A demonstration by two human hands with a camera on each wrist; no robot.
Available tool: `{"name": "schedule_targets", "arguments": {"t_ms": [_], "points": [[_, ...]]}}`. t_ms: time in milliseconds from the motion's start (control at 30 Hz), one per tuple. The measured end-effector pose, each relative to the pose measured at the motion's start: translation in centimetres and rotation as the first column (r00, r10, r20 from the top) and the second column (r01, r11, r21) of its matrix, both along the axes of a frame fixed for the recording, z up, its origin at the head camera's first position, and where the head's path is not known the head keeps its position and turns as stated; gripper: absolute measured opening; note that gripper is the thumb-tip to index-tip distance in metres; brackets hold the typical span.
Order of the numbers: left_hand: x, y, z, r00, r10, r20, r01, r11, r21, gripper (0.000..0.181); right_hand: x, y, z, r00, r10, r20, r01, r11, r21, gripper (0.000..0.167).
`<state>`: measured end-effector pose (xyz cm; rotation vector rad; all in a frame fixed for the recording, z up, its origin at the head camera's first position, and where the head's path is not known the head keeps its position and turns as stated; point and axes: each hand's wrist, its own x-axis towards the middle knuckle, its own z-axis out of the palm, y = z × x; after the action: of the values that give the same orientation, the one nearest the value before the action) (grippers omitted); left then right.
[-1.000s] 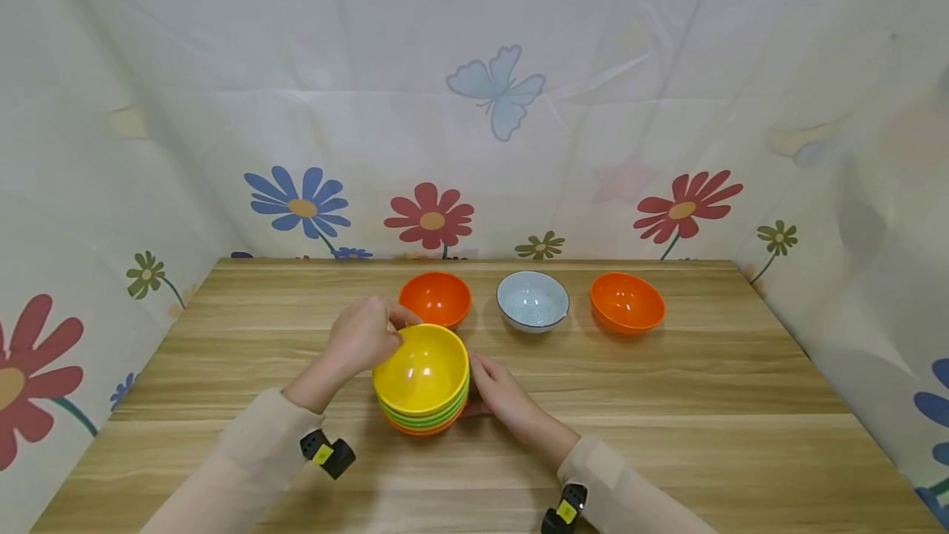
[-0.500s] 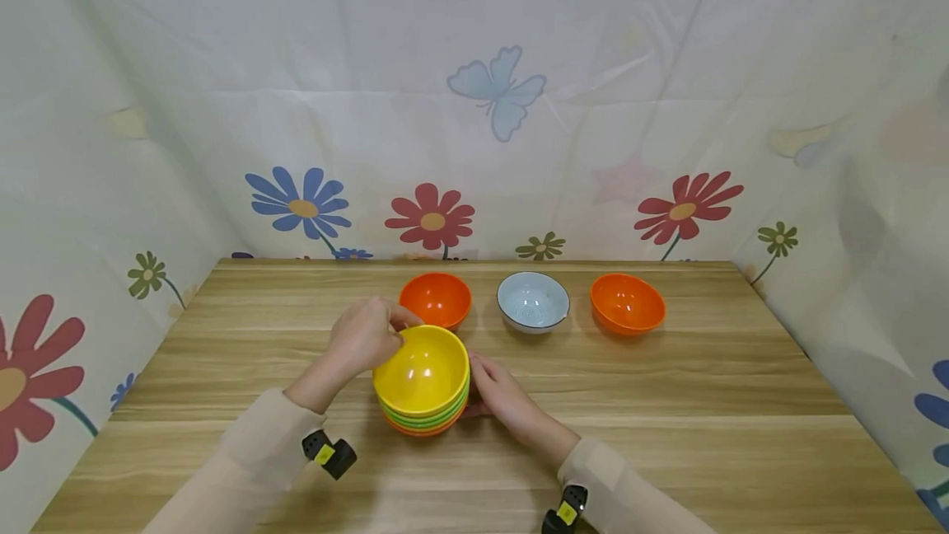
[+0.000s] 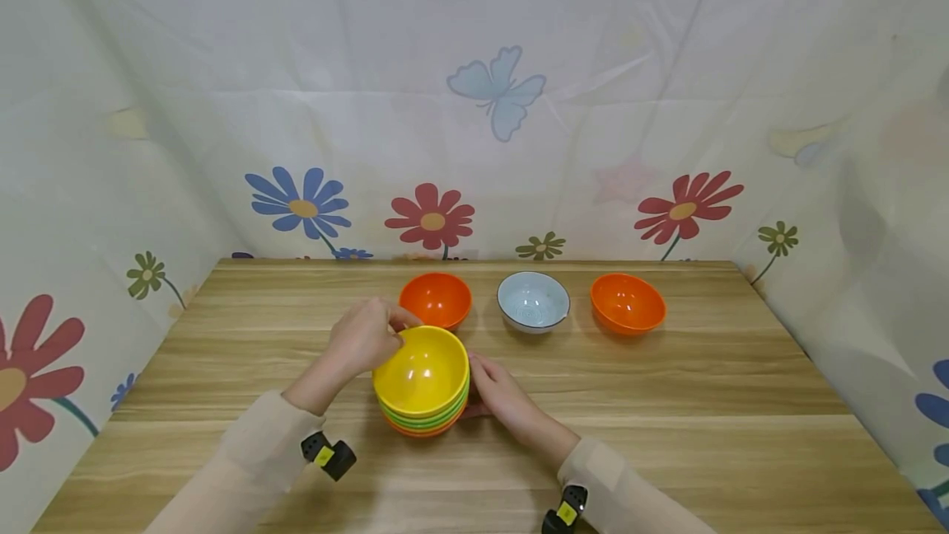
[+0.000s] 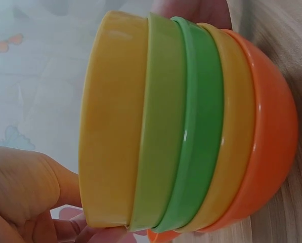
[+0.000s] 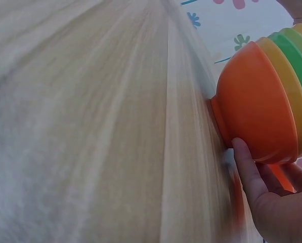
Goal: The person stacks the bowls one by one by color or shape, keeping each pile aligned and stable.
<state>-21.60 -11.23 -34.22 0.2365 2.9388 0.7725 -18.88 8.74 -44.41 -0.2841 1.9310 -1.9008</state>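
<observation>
Stack of nested bowls (image 4: 186,121), a yellow bowl (image 3: 421,372) uppermost, upright on or just above the desk (image 3: 712,452), left of its midline, with an orange bowl (image 3: 435,300), a pale-blue bowl (image 3: 533,303) and a second orange bowl (image 3: 628,304) along the far edge. The left hand (image 3: 365,334) pinches the yellow rim; the right hand (image 3: 511,400), half closed, cups the base. Step in hand, by judgement: steadying the stack; any next move calls for both hands acting together, keeping it level.

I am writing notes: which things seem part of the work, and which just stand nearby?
Apparently in use:
- bowl stack
- left hand gripping its rim
- right hand touching its side

Just nearby:
- left orange bowl
- pale blue bowl
- right orange bowl
</observation>
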Motion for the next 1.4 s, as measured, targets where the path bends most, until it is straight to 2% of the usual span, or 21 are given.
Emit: {"name": "schedule_targets", "arguments": {"t_ms": [267,600,800,1033,1200,1267,1400], "points": [[0.0,-0.2,-0.1,1.000,-0.020,-0.001,0.020,1.000,0.017,0.029,0.1,0.0,0.1,1.000,0.000,-0.016,0.000,1.000,-0.009,0.056],[-0.2,-0.8,0.2,0.998,-0.058,0.023,0.056,0.995,0.085,0.022,0.2,-0.1,0.2,1.000,-0.013,-0.022,0.013,1.000,-0.003,0.054],[-0.4,-1.2,0.3,0.998,-0.052,0.040,0.046,0.992,0.119,0.020,0.1,-0.1,0.0,1.000,-0.004,-0.025,0.004,1.000,0.001,0.055],[-1.1,-1.7,-0.1,0.998,-0.034,0.046,0.027,0.990,0.137,0.027,0.1,0.0,-0.1,1.000,0.001,-0.023,-0.001,1.000,0.006,0.057],[-1.6,-2.0,-0.1,1.000,0.007,-0.028,-0.003,0.991,0.132,0.026,0.0,-0.1,-0.1,1.000,-0.002,-0.029,0.002,1.000,0.000,0.057],[-1.9,-2.2,-0.2,0.998,0.020,-0.067,-0.010,0.990,0.141,0.026,0.0,-0.1,-0.1,1.000,-0.004,-0.029,0.004,1.000,-0.003,0.056],[-3.0,-2.8,-0.7,0.994,0.048,-0.103,-0.028,0.981,0.191,0.025,0.1,-0.1,-0.2,1.000,-0.013,-0.028,0.013,1.000,0.001,0.056]]}}
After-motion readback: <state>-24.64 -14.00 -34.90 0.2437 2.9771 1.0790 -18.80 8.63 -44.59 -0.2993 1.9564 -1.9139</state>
